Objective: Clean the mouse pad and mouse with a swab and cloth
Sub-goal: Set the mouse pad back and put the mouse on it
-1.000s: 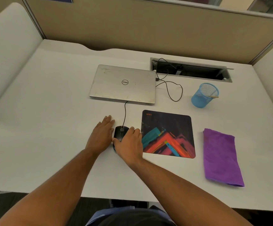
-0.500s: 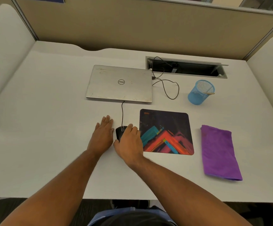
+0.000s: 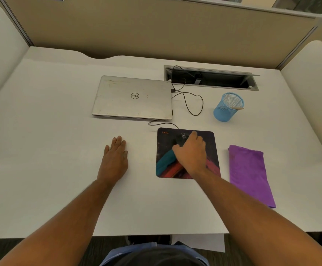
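The mouse pad is lying uncleaned while you are resting your left hand flat on the desk to its left, gripping the mouse on it with your right hand, and leaving the cloth and swab to its right untouched.

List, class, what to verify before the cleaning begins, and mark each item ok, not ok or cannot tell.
1. Mouse on the mouse pad: ok; the right hand covers it.
2. Cloth within reach: ok; folded, beside the pad's right edge.
3. Swab ready: cannot tell; a stick leans in the blue mesh cup.
4. Left hand free: ok; flat on the desk.
5. Mouse cable slack: ok; it curves towards the closed laptop.
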### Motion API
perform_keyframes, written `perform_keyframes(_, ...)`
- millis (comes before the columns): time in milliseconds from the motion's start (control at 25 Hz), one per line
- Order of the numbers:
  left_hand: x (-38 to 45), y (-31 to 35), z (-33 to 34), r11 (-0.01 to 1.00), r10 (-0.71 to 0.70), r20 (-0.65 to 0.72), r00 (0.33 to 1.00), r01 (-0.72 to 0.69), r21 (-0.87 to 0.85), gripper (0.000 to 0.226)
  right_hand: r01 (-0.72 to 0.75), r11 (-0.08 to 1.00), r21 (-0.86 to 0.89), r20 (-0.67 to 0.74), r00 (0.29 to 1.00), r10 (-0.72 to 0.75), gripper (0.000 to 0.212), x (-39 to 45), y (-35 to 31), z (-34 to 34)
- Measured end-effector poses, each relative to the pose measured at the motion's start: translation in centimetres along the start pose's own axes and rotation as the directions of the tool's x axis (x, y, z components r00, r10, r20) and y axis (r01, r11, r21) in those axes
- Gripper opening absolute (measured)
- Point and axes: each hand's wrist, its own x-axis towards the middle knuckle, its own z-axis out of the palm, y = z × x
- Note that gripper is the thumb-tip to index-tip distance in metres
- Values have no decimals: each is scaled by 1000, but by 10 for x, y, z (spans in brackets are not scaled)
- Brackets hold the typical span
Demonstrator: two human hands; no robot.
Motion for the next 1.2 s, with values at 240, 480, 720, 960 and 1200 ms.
perform_keyframes(240,0,2,4,1000,-14,-8,1000,14,28,53,-150,984,101,-10,988,152,82,13,31,-10)
perform_keyframes(480,1,0,7,999,-9,-10,1000,10,45,53,-76,991,113,-4,997,77,82,-6,24,7)
perform_keyframes(720,-1,-4,8,998,18,-10,1000,-18,60,54,-47,995,82,-9,999,48,81,-10,25,13)
perform_keyframes(960,-4,-6,9,997,50,-3,999,-49,65,56,-28,999,23,-22,999,29,77,-14,26,17)
perform_keyframes(1200,-6,-10,9,989,99,13,995,-99,110,58,-9,1000,17,-29,1000,10,77,-18,30,20)
